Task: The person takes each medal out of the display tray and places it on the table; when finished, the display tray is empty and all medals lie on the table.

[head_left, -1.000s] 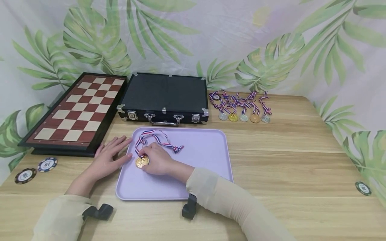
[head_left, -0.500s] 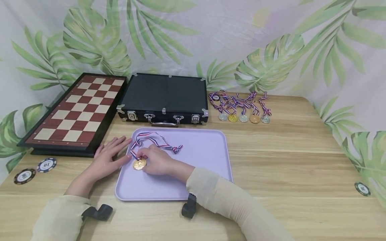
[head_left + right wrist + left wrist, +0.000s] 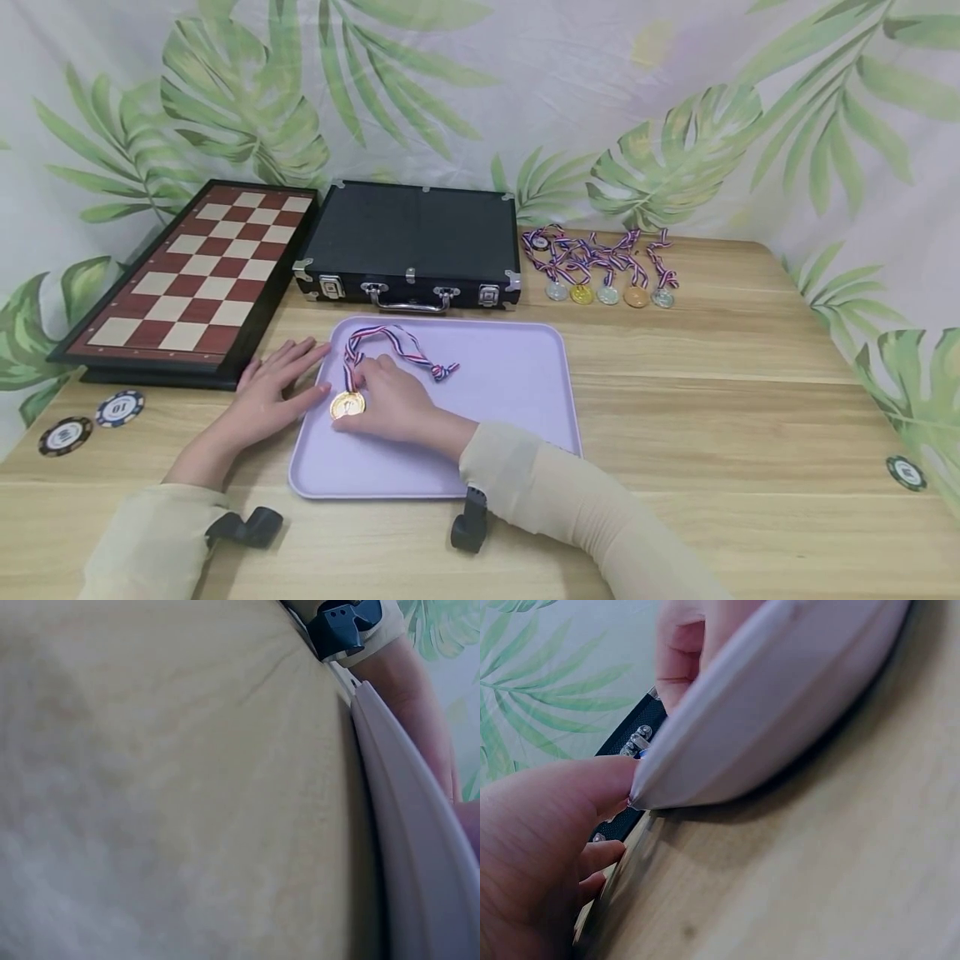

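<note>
A gold medal [image 3: 348, 405] lies on the left part of a lilac tray [image 3: 487, 400]. My right hand [image 3: 393, 402] pinches the medal at its right side, with the thumb along its lower edge and curled fingers near its top. Its striped red, white and blue ribbon [image 3: 408, 343] loops over the tray behind the hand and ends in a knot. My left hand [image 3: 268, 398] rests at the tray's left edge with fingers spread. In the left wrist view the thumb [image 3: 607, 784] touches the tray's rim. The right wrist view mostly shows tabletop and the tray's side [image 3: 405, 817].
Behind the tray stands a closed black case [image 3: 416, 233] with a metal handle. A folded chessboard [image 3: 202, 275] lies at the left. Several ribboned medals [image 3: 607, 294] are lined up at the back right. Poker chips [image 3: 120, 408] lie at the left, another chip [image 3: 906, 472] far right.
The gold medal first shifted slightly left, then its ribbon straightened above it. My right thumb has moved left along the medal's lower edge. The left hand stays where it was.
</note>
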Action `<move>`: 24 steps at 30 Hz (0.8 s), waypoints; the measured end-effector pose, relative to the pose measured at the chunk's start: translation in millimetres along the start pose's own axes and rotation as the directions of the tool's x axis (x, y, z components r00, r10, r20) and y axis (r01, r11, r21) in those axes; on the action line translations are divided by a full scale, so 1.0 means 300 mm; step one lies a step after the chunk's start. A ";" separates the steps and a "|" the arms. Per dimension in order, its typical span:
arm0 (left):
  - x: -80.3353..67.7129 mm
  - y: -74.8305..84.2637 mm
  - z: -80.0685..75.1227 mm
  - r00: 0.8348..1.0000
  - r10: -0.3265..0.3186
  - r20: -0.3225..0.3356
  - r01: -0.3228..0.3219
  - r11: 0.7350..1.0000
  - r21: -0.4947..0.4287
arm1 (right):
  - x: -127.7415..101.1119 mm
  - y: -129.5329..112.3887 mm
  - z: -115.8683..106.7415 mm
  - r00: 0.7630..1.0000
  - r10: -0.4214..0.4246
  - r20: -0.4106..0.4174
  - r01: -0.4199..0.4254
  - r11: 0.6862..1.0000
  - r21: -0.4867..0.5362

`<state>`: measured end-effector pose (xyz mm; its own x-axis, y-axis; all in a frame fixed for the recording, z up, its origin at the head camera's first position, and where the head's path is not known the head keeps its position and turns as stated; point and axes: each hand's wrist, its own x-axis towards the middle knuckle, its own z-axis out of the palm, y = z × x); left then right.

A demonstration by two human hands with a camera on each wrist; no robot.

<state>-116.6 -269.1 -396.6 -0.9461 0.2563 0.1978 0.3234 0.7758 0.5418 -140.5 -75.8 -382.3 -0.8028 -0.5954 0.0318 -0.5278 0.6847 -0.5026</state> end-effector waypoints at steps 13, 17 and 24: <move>0.000 0.000 0.001 1.000 -0.014 0.005 0.014 1.000 -0.002 | 0.002 0.012 -0.008 1.000 -0.020 0.015 0.020 0.999 0.042; 0.000 -0.005 -0.001 1.000 -0.006 0.000 0.006 1.000 -0.003 | 0.000 0.018 -0.021 0.998 -0.057 0.025 0.054 0.993 0.102; 0.003 -0.007 0.003 1.000 -0.007 0.012 0.007 1.000 -0.004 | -0.003 0.048 -0.043 0.995 -0.083 0.058 0.066 0.966 0.249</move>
<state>-118.0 -270.0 -398.2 -0.9485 0.2579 0.1841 0.3169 0.7754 0.5462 -151.0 -59.9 -378.5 -0.7388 -0.6736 0.0236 -0.4942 0.5176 -0.6985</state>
